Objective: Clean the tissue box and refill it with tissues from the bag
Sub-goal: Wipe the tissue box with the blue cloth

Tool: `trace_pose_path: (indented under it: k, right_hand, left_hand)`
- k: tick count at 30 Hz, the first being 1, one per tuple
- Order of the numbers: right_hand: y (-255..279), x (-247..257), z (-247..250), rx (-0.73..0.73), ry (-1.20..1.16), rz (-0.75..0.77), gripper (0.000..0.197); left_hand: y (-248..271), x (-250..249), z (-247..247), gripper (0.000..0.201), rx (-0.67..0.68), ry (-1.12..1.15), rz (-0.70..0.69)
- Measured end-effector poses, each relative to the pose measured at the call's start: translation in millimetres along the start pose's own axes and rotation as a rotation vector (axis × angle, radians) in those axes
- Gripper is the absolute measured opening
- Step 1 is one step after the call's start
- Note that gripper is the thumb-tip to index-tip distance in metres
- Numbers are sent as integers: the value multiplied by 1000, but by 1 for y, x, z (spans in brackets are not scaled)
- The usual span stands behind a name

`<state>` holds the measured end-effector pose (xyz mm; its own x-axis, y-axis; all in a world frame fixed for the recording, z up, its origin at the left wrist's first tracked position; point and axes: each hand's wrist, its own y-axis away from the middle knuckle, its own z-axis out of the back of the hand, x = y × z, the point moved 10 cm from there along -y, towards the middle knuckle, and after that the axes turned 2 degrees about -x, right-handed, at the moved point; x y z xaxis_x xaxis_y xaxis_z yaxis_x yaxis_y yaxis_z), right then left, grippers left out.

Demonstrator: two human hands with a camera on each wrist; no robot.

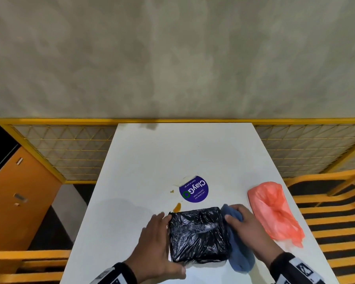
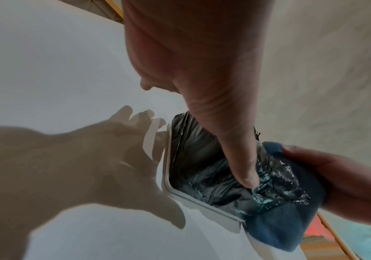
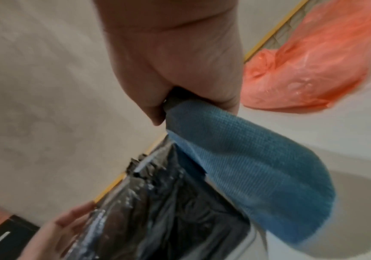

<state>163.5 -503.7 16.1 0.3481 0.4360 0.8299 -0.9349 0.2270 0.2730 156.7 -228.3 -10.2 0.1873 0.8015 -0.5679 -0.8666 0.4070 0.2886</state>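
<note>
1. The blue woven cleaning cloth [image 1: 239,249] is gripped in the curled fingers of the right hand [image 1: 246,228] and is pressed against the right side of the box.
2. The left hand [image 1: 154,240] is laid against the box's left side, fingers fairly straight and thumb stretched over the top; nothing is clasped in it.
3. The rectangular tissue box wrapped in crinkled black plastic film [image 1: 199,234] is held between both hands near the front edge of the white rectangular table [image 1: 152,160].
4. The tied orange-pink plastic bag [image 1: 275,212] is seen lying to the right of the box, near it but apart.
5. It is judged that the loose black film could be snagged or torn by the cloth, and that the box could be pushed askew if the left hand's bracing is relaxed.
6. On a round purple sticker [image 1: 194,189] beyond the box, "ClayGo" and "Clean as you go" can be read; orange-brown smears [image 1: 177,207] are seen beside it.
</note>
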Motion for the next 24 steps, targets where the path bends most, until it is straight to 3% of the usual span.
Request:
trace_pose_path:
  k: [3, 7, 9, 11, 16, 24]
  right_hand:
    - [12, 40, 15, -89, 125, 243, 27]
    - [49, 74, -38, 77, 369, 569, 47]
    - [63, 62, -75, 131, 623, 711, 48]
    - [67, 44, -96, 181, 733, 789, 46]
    - [52, 41, -93, 137, 675, 841, 44]
    - [22, 58, -89, 3, 689, 669, 51]
  left_hand:
    - [-5, -10, 3, 155, 23, -46, -36]
    - [-19, -23, 1, 150, 48, -98, -83]
    - [-24, -24, -4, 149, 46, -80, -82]
    - [-25, -26, -5, 148, 26, -95, -102]
    - [-25, -25, -5, 146, -29, -161, -133]
    - [-28, -28, -6, 142, -39, -221, -181]
